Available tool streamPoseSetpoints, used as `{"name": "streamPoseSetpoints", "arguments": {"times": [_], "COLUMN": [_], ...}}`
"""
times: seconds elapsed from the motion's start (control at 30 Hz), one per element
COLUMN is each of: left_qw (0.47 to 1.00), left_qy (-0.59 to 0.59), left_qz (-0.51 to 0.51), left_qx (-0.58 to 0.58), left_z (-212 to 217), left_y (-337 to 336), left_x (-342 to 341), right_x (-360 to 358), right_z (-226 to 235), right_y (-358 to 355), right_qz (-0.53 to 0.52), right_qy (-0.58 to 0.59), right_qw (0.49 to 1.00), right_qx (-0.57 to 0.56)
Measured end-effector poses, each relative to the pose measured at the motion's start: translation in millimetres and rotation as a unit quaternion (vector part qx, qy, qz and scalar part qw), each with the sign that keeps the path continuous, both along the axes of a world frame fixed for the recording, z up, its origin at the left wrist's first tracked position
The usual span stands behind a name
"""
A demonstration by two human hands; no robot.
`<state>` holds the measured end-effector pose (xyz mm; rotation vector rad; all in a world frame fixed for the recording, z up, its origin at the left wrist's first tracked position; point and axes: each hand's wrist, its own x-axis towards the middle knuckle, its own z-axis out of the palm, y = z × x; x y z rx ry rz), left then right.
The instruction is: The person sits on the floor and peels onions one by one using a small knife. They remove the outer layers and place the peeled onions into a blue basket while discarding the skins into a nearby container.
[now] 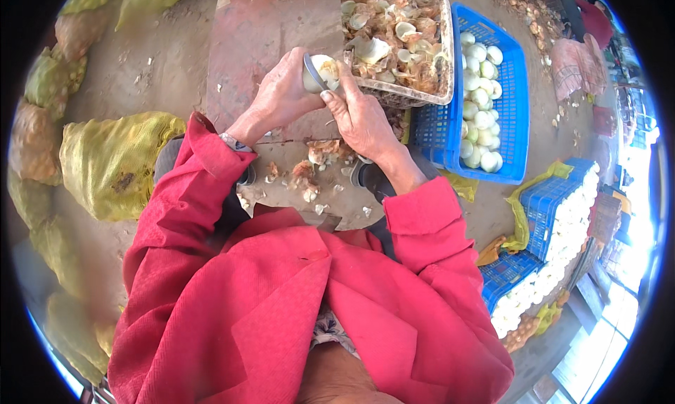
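A pale, peeled-looking onion (325,64) with a brownish patch is in my left hand (287,88), whose fingers are closed round its left side. My right hand (360,116) grips a small knife; its curved grey blade (313,72) lies against the onion's left face. The right fingers also touch the onion's right edge, and the knife's handle is mostly hidden in that hand. Just beyond my right hand stands a crate (444,74) heaped with brown and whitish onion skins. Loose skins (304,176) lie on the floor between my feet.
A blue crate (517,109) of peeled white onions stands at the right. More blue crates (510,270) full of onions are lower right. A yellow mesh sack (105,165) lies at left, with several sacks (35,144) along the far left. Another person (594,21) is partly visible upper right.
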<state>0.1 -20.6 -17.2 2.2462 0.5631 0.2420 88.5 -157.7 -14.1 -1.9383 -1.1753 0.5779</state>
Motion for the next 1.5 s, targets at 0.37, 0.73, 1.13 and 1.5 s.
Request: {"name": "streamPoseSetpoints", "arguments": {"times": [0.37,0.73,1.13,1.5], "left_qw": [0.999,0.953,0.924,0.932], "left_qy": [-0.025,-0.042,-0.046,0.009], "left_qz": [-0.006,0.008,-0.017,-0.092], "left_qx": [0.04,-0.3,-0.379,-0.35], "left_z": [-17.0,-10.5,2.4,5.9], "left_y": [-5.5,5.5,3.1,3.0], "left_x": [2.9,0.2,4.9,-1.4], "right_x": [7.4,24.9,17.7,22.9], "right_z": [-27.2,-20.6,-3.8,-6.0], "right_y": [0.7,4.8,-13.5,-19.6], "right_qz": [-0.071,-0.184,-0.007,0.02], "right_qy": [0.032,0.436,0.014,0.067], "right_qw": [0.997,0.88,1.0,0.996], "right_qx": [0.016,0.037,0.006,0.06]}}
